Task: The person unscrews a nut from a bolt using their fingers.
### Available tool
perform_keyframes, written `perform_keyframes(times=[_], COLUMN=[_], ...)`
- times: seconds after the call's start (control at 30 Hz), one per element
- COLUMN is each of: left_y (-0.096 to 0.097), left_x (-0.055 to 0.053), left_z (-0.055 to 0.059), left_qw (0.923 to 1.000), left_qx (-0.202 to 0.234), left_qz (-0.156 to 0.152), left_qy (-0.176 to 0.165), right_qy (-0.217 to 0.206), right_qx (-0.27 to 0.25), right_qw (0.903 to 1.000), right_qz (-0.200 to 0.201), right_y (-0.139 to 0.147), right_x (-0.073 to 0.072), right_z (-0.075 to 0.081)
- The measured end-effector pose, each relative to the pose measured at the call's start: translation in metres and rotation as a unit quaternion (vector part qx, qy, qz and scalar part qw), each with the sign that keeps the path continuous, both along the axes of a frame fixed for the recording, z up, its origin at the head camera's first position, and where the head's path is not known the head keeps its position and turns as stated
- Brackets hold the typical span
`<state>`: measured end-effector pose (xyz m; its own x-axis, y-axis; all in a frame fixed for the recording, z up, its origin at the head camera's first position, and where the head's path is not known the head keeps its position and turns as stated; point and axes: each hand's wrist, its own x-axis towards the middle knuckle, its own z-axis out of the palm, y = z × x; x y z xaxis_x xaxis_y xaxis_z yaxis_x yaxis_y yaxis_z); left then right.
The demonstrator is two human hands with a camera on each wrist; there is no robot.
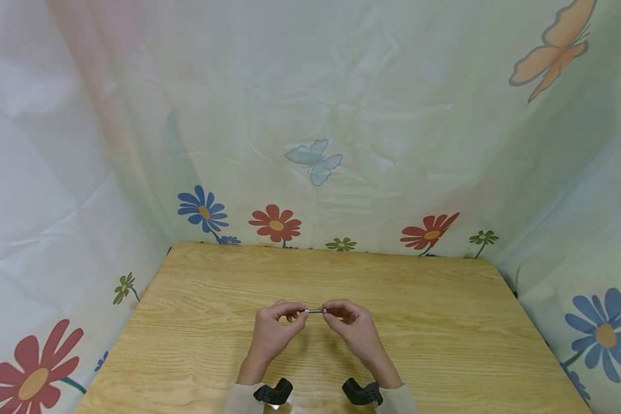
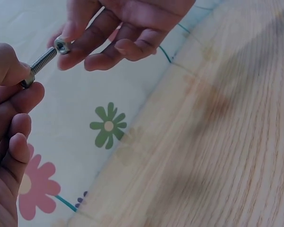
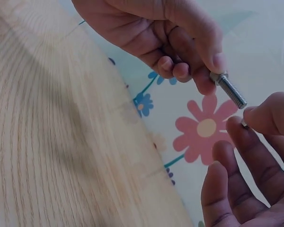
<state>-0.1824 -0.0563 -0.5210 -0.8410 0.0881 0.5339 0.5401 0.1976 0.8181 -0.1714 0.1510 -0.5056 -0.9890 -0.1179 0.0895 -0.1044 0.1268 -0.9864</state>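
Observation:
Between thumb and forefinger, my left hand pinches a silver bolt by its head, with the threaded shank pointing toward the other hand. My right hand pinches a small metal nut by its edges, its hole facing the bolt's tip. In the left wrist view the nut sits right at the end of the thread; whether they touch I cannot tell. The right wrist view shows the bolt clearly, while fingertips cover most of the nut. Both hands are held above the table.
A wooden table lies under the hands. Around its back and sides hangs a pale curtain printed with flowers and butterflies. Black wrist devices sit at both cuffs.

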Motion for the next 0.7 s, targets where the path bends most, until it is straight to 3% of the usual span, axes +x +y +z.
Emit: perform_keyframes(times=[0.33, 0.7], left_y=[-0.003, -0.004], left_x=[-0.002, -0.005], left_z=[-0.006, -0.02], left_qw=[0.9991, 0.9949], left_qx=[-0.01, -0.071], left_qz=[0.014, 0.02], left_qy=[-0.038, -0.068], right_qy=[-0.006, 0.007], right_qx=[0.032, 0.123], right_qw=[0.9991, 0.9909], right_qz=[-0.028, -0.055], right_y=[0.004, 0.004], right_x=[-0.001, -0.003], right_z=[-0.003, -0.02])
